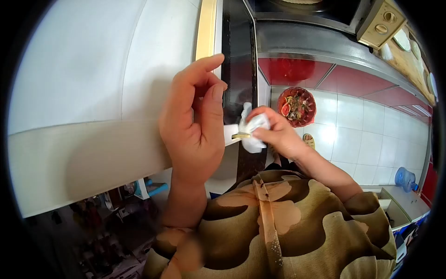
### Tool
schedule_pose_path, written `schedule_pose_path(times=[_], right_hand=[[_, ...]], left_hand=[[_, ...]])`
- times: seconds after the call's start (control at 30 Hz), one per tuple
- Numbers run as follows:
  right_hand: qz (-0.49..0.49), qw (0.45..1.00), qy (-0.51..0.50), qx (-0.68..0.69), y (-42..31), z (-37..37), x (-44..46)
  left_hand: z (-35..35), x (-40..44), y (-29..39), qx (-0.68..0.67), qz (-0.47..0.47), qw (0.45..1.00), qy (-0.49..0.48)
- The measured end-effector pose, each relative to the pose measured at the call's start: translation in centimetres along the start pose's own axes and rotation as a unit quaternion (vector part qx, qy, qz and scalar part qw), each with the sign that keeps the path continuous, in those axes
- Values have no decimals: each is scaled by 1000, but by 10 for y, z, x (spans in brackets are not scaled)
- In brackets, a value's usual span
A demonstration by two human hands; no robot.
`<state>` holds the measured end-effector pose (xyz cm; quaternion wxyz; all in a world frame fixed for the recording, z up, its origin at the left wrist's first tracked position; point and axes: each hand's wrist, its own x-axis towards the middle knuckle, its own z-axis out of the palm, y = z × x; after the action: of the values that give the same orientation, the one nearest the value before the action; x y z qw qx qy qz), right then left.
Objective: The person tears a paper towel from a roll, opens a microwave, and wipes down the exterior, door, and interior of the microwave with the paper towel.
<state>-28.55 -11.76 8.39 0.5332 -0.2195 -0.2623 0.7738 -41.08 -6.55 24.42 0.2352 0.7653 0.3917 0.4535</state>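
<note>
My right hand (278,135) grips a crumpled white tissue or thin cloth (254,142), pinched between thumb and fingers. The cloth lies against a small gold-coloured metal piece (240,136), perhaps a door handle or latch, at the edge of a large white door-like panel (83,56). To the left, my left hand (195,121) is raised before the panel, its fingers loosely bent and apart from the thumb, with nothing visible in it. I cannot tell whether it touches the panel.
A red basket (312,120) with food scraps stands on the white tiled floor (367,144). Above it runs a counter over red cabinets (344,80), with a stove at the top. A blue water jug (405,179) is at the far right.
</note>
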Motion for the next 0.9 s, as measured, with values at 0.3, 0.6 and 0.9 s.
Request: schedule_pose_path(times=[0.3,0.6,0.9], right_hand=[[-72,964,34,-255,11,7,-3],[40,961,40,271,-10,-9,-22],[-144,958,71,-237,15,8,1]], left_hand=[[-4,-2,-5,26,17,1000,7],[-4,0,-8,-14,19,1000,2],[-4,0,-6,5,25,1000,-9]])
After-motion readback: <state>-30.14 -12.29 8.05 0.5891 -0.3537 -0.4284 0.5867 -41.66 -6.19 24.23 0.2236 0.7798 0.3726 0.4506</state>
